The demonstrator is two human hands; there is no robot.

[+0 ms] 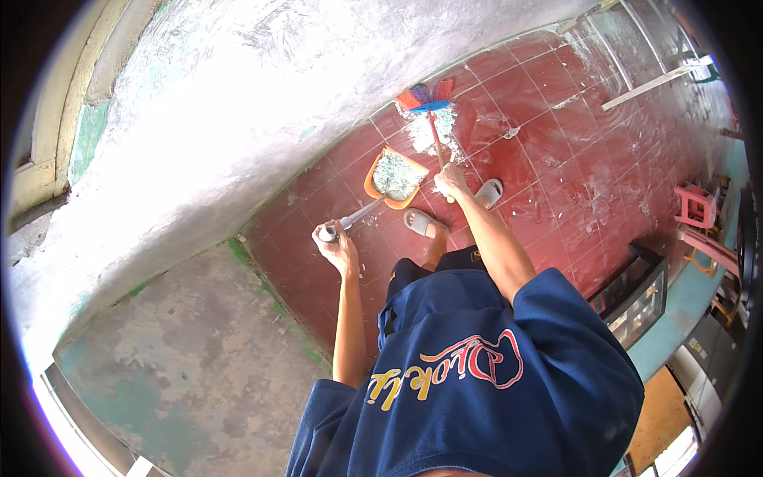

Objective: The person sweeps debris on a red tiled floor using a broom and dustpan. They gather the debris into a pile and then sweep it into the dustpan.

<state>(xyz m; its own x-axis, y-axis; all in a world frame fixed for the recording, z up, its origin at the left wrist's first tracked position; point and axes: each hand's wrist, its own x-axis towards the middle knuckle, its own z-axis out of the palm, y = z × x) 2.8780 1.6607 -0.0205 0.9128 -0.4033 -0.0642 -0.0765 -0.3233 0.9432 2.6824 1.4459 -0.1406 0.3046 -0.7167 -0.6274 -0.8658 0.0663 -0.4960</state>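
My left hand (340,253) is closed round the grey handle of an orange dustpan (370,186). Pale crumbly debris (397,176) fills much of the pan, which rests on the red tiles left of my feet. In my right hand (451,184) is the stick of a broom (430,97), gripped near its end. The broom's red and blue bristles reach the floor by the foot of the wall, beyond the dustpan. A heap of whitish scraps (433,133) lies on the tiles just on my side of the bristles.
A white, patchy wall (238,95) runs along the left and far side. A low grey-green ledge (191,358) is at my left. At the far right a ladder (656,86) stretches over the floor. A pink stool (696,207) and a black-framed glass case (640,290) stand right.
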